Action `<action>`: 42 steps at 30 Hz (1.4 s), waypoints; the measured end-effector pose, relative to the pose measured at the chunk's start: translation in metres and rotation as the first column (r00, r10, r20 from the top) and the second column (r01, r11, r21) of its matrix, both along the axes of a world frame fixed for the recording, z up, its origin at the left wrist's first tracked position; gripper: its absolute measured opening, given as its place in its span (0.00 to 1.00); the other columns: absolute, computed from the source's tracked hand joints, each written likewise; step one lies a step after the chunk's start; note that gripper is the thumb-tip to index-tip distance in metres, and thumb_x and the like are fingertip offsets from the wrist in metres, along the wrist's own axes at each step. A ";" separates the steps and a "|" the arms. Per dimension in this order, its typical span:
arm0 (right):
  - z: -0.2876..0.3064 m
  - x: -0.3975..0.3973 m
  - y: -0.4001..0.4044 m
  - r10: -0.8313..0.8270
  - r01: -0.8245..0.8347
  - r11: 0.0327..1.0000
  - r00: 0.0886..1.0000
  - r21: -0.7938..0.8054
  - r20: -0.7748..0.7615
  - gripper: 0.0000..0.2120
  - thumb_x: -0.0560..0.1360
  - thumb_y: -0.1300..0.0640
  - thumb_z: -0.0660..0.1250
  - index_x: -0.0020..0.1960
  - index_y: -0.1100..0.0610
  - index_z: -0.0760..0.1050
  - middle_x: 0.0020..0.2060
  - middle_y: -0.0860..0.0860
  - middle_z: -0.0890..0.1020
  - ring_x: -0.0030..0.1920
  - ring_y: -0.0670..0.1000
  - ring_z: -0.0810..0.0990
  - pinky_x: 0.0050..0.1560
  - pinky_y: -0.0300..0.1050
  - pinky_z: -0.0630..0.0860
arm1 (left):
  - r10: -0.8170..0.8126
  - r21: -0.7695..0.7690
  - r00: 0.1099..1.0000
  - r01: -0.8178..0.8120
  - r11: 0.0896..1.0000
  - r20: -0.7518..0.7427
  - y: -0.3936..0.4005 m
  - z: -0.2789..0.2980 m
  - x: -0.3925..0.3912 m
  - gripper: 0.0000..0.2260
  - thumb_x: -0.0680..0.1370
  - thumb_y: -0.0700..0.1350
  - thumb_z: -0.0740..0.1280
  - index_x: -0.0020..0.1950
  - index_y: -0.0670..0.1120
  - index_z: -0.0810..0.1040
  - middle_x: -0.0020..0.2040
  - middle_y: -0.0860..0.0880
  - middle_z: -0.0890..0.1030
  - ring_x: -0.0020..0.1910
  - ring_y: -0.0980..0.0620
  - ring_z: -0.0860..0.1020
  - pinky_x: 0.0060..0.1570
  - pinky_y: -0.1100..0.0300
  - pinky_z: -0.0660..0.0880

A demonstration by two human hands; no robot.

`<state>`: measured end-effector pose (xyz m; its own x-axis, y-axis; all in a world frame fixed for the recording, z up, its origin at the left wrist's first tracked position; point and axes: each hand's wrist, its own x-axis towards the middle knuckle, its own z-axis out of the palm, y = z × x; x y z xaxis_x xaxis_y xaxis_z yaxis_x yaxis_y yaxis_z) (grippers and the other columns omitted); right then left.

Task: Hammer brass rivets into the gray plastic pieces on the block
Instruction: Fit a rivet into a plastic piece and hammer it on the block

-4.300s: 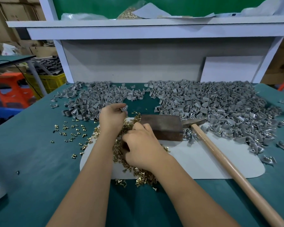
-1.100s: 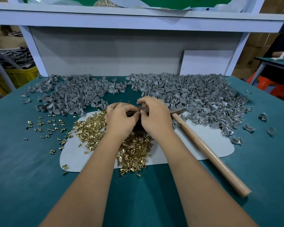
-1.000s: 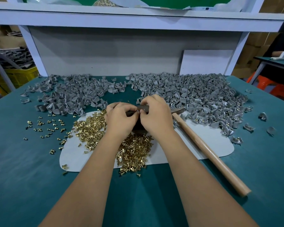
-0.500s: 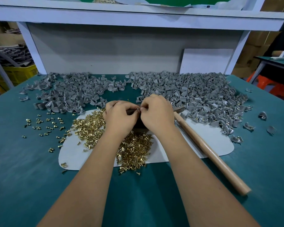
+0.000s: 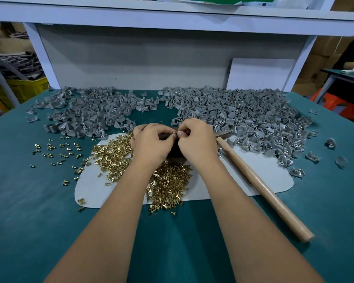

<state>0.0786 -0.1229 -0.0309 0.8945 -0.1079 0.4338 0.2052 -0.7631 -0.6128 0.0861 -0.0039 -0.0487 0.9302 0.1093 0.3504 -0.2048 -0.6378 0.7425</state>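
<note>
Two hands meet over the dark block (image 5: 173, 154): the left hand (image 5: 151, 145) and right hand (image 5: 196, 142) have curled fingers pinching one small gray plastic piece (image 5: 175, 133) between their tips; whether a rivet sits in it cannot be told. Brass rivets (image 5: 168, 184) lie heaped on a pale mat (image 5: 253, 176) beneath the wrists. A wooden-handled hammer (image 5: 260, 184) rests just right of the right hand. Gray pieces (image 5: 243, 117) are piled across the green bench (image 5: 29, 211), under a white shelf (image 5: 172, 19).
</note>
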 end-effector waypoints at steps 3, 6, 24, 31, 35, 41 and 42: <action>-0.003 0.002 -0.002 0.010 -0.010 1.000 1.000 0.007 0.004 0.05 0.74 0.61 0.67 0.40 0.54 0.79 0.41 0.46 0.79 0.46 0.52 0.76 0.49 0.51 0.75 | -0.010 0.003 1.000 0.010 1.000 -0.006 0.000 0.001 -0.002 0.05 0.76 0.52 0.70 0.43 0.63 0.78 0.53 0.60 0.79 0.64 0.48 0.64 0.61 0.52 0.59; -0.004 0.004 -0.006 0.048 -0.048 0.999 0.999 0.004 -0.003 0.05 0.74 0.59 0.68 0.41 0.53 0.80 0.42 0.45 0.79 0.47 0.50 0.76 0.50 0.48 0.74 | -0.023 -0.002 1.000 0.023 1.000 -0.011 0.002 0.002 -0.002 0.05 0.76 0.52 0.70 0.43 0.62 0.78 0.50 0.61 0.77 0.64 0.48 0.63 0.62 0.51 0.60; 0.000 0.008 -0.006 0.033 -0.033 0.999 0.999 -0.001 -0.039 0.05 0.73 0.56 0.69 0.39 0.49 0.79 0.41 0.46 0.82 0.45 0.49 0.78 0.48 0.48 0.77 | 0.003 0.093 0.999 -0.007 0.996 0.048 0.002 -0.001 0.002 0.05 0.76 0.53 0.69 0.49 0.58 0.84 0.54 0.58 0.81 0.66 0.49 0.63 0.56 0.54 0.56; 0.002 0.006 -0.002 -0.013 0.012 1.000 0.998 -0.022 -0.056 0.08 0.74 0.55 0.68 0.37 0.48 0.75 0.42 0.48 0.82 0.47 0.52 0.78 0.48 0.49 0.77 | 0.007 0.095 0.998 -0.012 0.995 0.057 0.002 -0.002 0.003 0.05 0.76 0.53 0.69 0.49 0.58 0.84 0.55 0.58 0.81 0.66 0.48 0.64 0.59 0.52 0.58; 0.003 0.005 -0.002 -0.033 0.038 0.998 0.995 0.055 -0.096 0.08 0.74 0.57 0.69 0.36 0.49 0.77 0.38 0.48 0.81 0.43 0.52 0.79 0.43 0.45 0.76 | 0.006 0.088 0.999 -0.010 0.996 0.041 0.001 -0.002 0.003 0.04 0.76 0.54 0.69 0.49 0.60 0.84 0.56 0.58 0.81 0.66 0.48 0.63 0.57 0.52 0.57; 0.005 0.004 -0.001 -0.035 0.053 0.988 0.991 0.143 -0.127 0.07 0.73 0.59 0.69 0.36 0.52 0.78 0.35 0.49 0.81 0.41 0.52 0.79 0.43 0.46 0.78 | 0.001 0.045 1.000 -0.001 0.999 0.003 0.002 -0.001 0.004 0.02 0.75 0.54 0.70 0.46 0.62 0.82 0.55 0.60 0.80 0.65 0.49 0.64 0.58 0.52 0.57; 0.005 0.005 -0.001 -0.037 0.055 0.989 0.991 0.139 -0.127 0.08 0.73 0.59 0.69 0.36 0.51 0.78 0.36 0.49 0.81 0.41 0.52 0.79 0.43 0.46 0.78 | 0.001 0.040 1.000 -0.001 0.999 0.003 0.002 -0.001 0.004 0.02 0.75 0.54 0.70 0.45 0.62 0.82 0.55 0.60 0.80 0.65 0.49 0.64 0.58 0.53 0.57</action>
